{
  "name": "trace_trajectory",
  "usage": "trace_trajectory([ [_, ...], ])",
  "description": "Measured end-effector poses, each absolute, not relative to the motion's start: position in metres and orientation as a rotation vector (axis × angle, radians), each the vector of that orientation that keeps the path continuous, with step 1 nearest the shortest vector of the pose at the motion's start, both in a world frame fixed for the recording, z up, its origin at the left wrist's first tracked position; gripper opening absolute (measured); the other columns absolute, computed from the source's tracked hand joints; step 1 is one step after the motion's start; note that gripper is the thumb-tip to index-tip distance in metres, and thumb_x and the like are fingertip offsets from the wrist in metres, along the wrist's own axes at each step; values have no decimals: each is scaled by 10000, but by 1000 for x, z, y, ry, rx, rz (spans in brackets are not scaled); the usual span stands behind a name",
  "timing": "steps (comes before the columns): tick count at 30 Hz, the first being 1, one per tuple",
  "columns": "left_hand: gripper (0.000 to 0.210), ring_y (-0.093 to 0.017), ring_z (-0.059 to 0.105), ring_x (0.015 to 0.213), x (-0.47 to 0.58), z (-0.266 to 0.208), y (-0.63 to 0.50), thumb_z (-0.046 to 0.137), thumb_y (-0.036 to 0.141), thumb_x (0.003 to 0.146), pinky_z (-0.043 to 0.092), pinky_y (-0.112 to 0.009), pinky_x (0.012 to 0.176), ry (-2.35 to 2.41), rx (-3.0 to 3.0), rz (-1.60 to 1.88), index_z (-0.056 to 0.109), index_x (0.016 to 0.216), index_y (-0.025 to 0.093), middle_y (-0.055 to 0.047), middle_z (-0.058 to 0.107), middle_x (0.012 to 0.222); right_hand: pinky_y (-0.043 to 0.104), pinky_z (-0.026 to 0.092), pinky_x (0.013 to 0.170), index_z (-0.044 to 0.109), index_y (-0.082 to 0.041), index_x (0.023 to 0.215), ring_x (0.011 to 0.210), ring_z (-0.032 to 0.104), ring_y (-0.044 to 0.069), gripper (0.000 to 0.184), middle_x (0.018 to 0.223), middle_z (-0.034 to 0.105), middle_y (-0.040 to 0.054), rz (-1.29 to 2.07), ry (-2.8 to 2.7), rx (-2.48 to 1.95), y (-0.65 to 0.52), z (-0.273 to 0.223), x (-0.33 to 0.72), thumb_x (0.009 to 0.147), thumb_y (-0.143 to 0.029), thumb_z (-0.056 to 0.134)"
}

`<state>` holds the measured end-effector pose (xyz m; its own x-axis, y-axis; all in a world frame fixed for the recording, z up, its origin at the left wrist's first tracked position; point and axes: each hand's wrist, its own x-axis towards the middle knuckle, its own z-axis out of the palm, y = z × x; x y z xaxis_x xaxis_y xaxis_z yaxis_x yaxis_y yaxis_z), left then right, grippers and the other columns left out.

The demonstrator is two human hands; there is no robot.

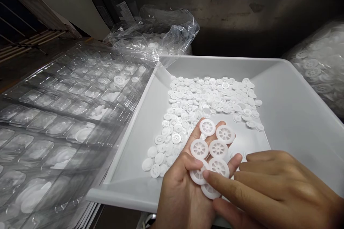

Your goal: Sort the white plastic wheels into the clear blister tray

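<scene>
My left hand is turned palm up and holds several round white plastic wheels with spokes, laid flat over its palm and fingers. Its thumb presses on one of the lower wheels. From the right comes my right hand, index finger stretched out and its tip touching that same wheel. The other fingers of this hand are bent back, with nothing visible in them. Below both hands is a light grey plastic tray, where many small white wheels lie in a loose heap.
Left of the tray, stacked clear plastic blister sheets have white parts in some pockets. Behind stands an open clear bag of white pieces. Another full bag of wheels is at the right edge. A dark metal panel closes off the back.
</scene>
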<state>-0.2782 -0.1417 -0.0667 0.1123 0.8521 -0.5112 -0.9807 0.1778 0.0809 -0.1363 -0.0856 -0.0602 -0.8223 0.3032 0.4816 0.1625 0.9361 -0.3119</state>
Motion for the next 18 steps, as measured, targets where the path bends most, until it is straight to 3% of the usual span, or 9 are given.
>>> trace_trajectory([
  [8,921,-291,571,1339,-278,-71,-145,471,2,713,475,-501,1119,569,-234,1413,273,1582,235,-112,632,1427,282,307,539,627,-101,1100,527,413,84,195,621,500,-66,492,-2599,-263,-78,-56,-128,1000,-60,465],
  [14,889,-344,440,1442,-277,-63,-131,537,132,690,307,-565,1216,555,-192,1350,372,1548,297,-58,534,1531,288,267,538,644,-119,965,522,389,78,226,620,455,-60,586,-2641,-204,-76,-57,-128,1028,-94,429],
  [18,847,-351,427,1449,-276,-56,-121,556,201,715,291,-574,1219,536,-196,1337,388,1538,304,-55,501,1556,290,328,533,648,-125,989,507,455,76,168,604,516,-64,509,-2586,-275,-78,-56,-131,1028,-128,486],
])
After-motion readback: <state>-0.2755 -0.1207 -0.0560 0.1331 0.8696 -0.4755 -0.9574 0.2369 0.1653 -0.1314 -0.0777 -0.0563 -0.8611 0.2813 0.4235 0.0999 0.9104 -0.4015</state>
